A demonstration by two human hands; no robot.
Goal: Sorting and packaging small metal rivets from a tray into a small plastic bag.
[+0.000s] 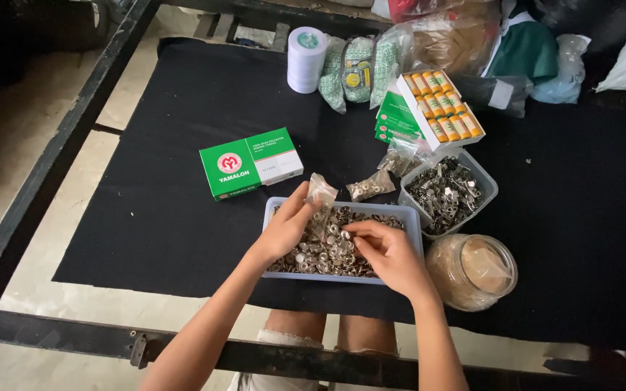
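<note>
The left hand (288, 224) pinches a small clear plastic bag (320, 190) over the pale blue rectangular plastic tray (342, 208) of small round metal snaps (327, 250) on the black-clothed counter (175, 217). The right hand (389, 253) has its fingers (360, 230) curled closed among them.

Black cloth table cover (182, 217); green-and-white cardboard box (251, 163); pale blue plastic tray (413, 230) of silver metal rings (331, 246); white tape roll (306, 59)

Green-and-white flat box (251, 164) mid-cloth; open box of orange spools (440, 108) beyond.
</note>
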